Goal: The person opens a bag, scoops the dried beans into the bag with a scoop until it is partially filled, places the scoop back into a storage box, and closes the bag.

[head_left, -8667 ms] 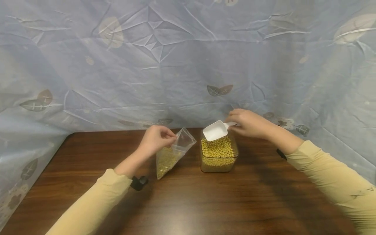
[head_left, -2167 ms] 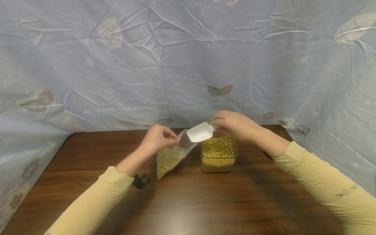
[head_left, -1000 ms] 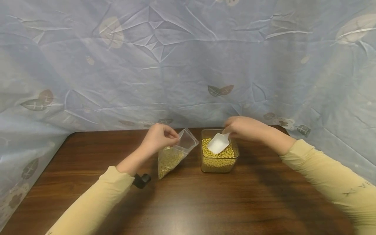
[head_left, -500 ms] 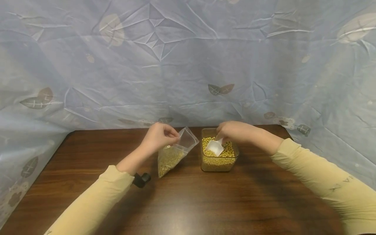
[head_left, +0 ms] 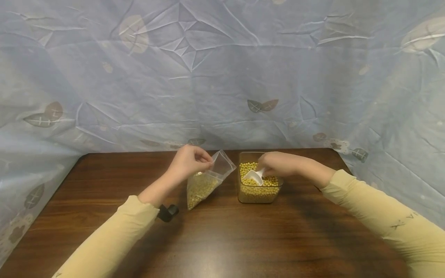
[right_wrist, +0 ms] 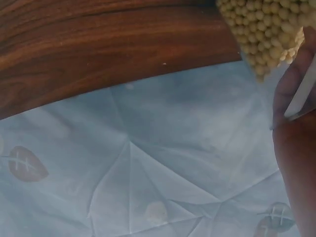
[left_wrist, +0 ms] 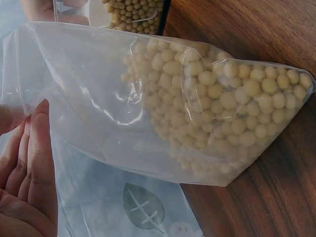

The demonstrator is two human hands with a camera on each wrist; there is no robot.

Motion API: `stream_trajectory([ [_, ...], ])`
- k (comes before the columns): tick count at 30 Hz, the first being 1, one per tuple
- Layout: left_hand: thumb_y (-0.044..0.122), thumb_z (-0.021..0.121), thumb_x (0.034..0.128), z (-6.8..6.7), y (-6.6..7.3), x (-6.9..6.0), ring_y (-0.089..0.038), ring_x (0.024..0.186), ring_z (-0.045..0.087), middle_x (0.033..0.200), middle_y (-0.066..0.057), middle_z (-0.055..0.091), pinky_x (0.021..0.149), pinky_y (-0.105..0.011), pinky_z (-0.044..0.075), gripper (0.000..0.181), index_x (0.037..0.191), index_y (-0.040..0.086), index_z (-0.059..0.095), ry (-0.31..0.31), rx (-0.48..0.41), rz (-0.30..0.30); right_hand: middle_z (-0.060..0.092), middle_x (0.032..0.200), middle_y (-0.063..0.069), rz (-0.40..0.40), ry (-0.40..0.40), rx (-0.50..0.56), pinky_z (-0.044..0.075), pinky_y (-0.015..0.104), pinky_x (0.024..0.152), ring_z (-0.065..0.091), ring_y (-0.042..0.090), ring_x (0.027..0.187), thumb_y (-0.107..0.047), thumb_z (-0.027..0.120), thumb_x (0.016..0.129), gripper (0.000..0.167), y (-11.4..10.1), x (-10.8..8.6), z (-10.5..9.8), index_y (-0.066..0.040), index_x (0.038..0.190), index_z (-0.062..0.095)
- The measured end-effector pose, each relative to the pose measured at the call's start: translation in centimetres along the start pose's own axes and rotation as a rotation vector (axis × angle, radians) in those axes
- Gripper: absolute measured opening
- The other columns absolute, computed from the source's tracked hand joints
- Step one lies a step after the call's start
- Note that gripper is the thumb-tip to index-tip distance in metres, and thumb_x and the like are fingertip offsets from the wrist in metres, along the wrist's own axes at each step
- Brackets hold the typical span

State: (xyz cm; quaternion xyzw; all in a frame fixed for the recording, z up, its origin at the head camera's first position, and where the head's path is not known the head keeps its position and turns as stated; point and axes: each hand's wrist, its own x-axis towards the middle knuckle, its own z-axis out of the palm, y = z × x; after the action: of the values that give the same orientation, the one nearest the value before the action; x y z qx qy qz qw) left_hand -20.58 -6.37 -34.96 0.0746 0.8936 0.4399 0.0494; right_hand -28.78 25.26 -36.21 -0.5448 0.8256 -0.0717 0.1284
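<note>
My left hand (head_left: pixel 187 162) pinches the open mouth of a clear zip bag (head_left: pixel 203 189), which stands slanted with its lower corner at the table. Pale yellow soybeans (left_wrist: pixel 252 98) fill the bag's lower part in the left wrist view. To its right is a clear square container (head_left: pixel 258 199), also holding soybeans (head_left: pixel 248 166). My right hand (head_left: pixel 283 164) reaches over the container's rim and grips the handle of a white scoop (head_left: pixel 255 177). The scoop's bowl sits down among the beans, its front edge partly buried. In the right wrist view the scoop is mostly hidden.
Bag and container stand near the back of a dark wooden table (head_left: pixel 215 239), a small gap between them. A pale blue patterned cloth (head_left: pixel 222 77) hangs close behind the table's back edge. A black wrist camera (head_left: pixel 168 213) sits under my left wrist.
The scoop was at the bag's mouth about two seconds ago. Since then my right hand has brought it back right and down into the container's beans. My left hand has hardly moved.
</note>
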Motion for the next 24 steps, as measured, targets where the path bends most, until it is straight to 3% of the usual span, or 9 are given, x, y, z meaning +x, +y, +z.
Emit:
stream_trajectory([
  [13, 0.014, 0.080, 0.0922, 0.1, -0.1, 0.2, -0.014, 0.077, 0.075, 0.090, -0.008, 0.082, 0.072, -0.027, 0.059, 0.008, 0.096, 0.008, 0.083, 0.005, 0.006, 0.000, 0.072, 0.093, 0.003, -0.029, 0.141, -0.087, 0.056, 0.040, 0.084, 0.064, 0.019, 0.090, -0.005, 0.075, 0.090, 0.009, 0.6, -0.7, 1.7, -0.005, 0.099, 0.076],
  [24, 0.013, 0.079, 0.0913, 0.0, -0.1, 0.3, -0.012, 0.075, 0.075, 0.089, -0.008, 0.082, 0.071, -0.026, 0.059, 0.008, 0.096, 0.007, 0.083, 0.003, 0.002, -0.003, 0.069, 0.089, 0.001, -0.020, 0.188, -0.022, 0.057, 0.039, 0.082, 0.062, 0.017, 0.087, -0.005, 0.070, 0.085, 0.009, 0.6, -1.1, 1.2, -0.008, 0.093, 0.074],
])
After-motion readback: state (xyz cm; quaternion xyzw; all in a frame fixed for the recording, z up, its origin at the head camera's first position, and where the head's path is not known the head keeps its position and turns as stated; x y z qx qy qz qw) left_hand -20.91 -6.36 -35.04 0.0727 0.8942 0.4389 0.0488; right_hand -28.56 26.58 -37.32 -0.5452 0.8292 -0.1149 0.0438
